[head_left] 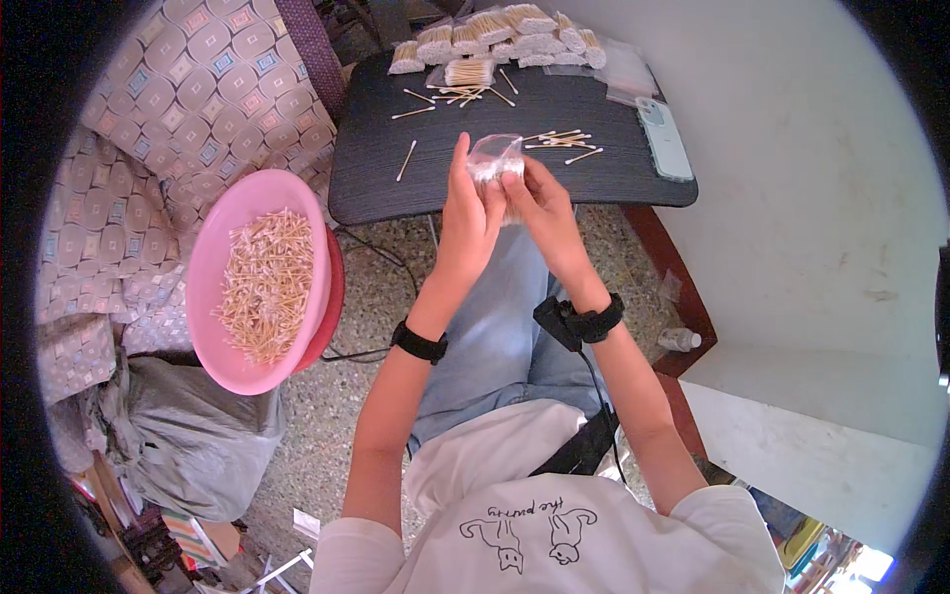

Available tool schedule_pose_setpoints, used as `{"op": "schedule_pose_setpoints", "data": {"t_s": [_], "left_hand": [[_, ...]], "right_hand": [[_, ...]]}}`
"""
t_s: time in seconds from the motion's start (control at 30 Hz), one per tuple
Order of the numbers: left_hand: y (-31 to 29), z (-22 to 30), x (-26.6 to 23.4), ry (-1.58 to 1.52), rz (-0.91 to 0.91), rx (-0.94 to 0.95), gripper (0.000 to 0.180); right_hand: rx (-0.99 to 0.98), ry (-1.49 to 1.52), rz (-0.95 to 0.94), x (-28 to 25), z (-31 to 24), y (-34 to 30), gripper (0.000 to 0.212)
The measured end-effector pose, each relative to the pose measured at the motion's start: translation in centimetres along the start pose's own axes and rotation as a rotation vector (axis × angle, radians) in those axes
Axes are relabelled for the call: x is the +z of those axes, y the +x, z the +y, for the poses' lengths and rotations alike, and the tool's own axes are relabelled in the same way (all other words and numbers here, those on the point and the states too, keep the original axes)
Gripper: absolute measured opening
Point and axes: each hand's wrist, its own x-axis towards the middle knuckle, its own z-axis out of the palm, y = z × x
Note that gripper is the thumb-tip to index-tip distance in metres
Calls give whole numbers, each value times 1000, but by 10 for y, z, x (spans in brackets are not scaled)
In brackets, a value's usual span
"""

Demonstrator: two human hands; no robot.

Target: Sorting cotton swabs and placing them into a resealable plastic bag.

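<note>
Between my two hands, above the near edge of the black table point(386, 183), is a clear plastic bag of cotton swabs point(485, 170). My left hand point(469, 213) presses against the bag's left side, with its index finger pointing up. On the right side, my right hand point(546, 206) grips the bag with bent fingers and the thumb in front. White cotton tips show through the plastic, and the bag's top flap stands up. Loose cotton swabs point(559, 139) lie just beyond my right hand. A single swab point(407, 160) rests left of my left hand.
Filled swab bags point(485, 35) are piled at the table's far edge, with another swab bundle point(468, 72) in front. Flat empty bags point(625, 71) and a white phone point(664, 139) lie at the right. A pink basin point(205, 297) of loose swabs stands left, near a grey sack point(203, 426).
</note>
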Motion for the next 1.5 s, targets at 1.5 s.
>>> {"op": "schedule_pose_setpoints", "data": {"t_s": [1.5], "left_hand": [[37,-57,7,-540,-75,-209,24]], "right_hand": [[-83,-58,2,-11,39,52,16]]}}
